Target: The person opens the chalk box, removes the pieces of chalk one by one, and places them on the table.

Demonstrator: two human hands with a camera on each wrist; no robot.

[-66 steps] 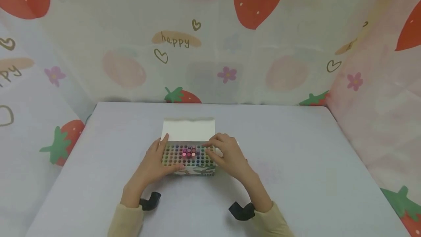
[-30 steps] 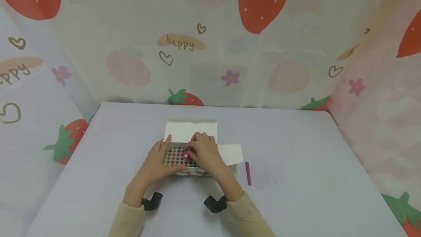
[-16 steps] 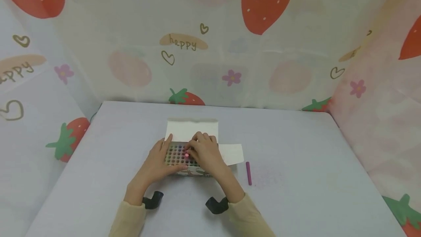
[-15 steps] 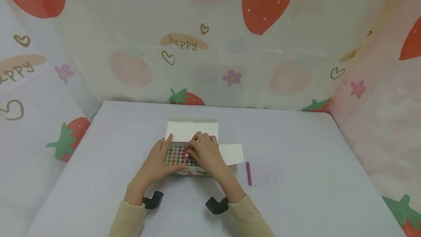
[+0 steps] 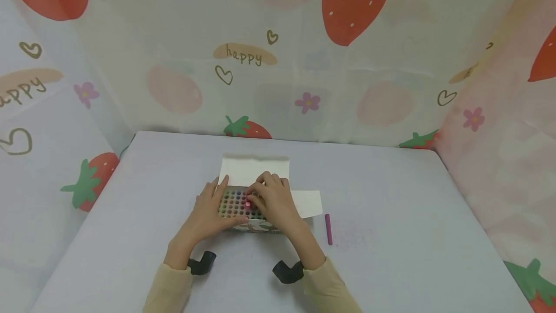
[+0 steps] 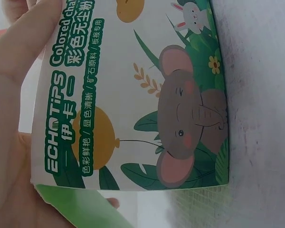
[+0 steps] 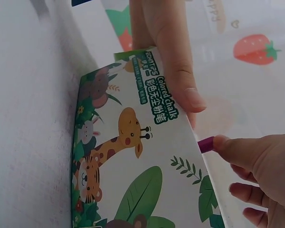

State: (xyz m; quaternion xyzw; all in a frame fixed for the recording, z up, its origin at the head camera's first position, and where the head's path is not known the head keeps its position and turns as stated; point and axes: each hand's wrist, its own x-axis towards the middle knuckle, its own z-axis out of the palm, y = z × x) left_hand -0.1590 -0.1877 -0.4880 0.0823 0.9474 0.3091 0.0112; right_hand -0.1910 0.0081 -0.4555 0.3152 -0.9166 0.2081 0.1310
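A box of colored chalk, its lid open, stands on the table in the head view, with rows of chalk ends in a grid on top. My left hand holds the box's left end, thumb along the front top edge and fingers toward the back. Over the right half of the grid, my right hand pinches a magenta chalk stick between thumb and fingertip; the stick pokes up from the box top in the right wrist view. One pink chalk stands higher beside those fingertips. The right hand hides part of the grid.
Behind the box the white lid is folded back, and a white side flap sticks out right. Another magenta chalk stick lies on the table to the right, near faint pink chalk dust. A strawberry-print curtain surrounds the table.
My right hand has moved left from the grid's right side to its middle, and its fingertips have closed on chalk there. The loose stick has come into view. My left hand has stayed.
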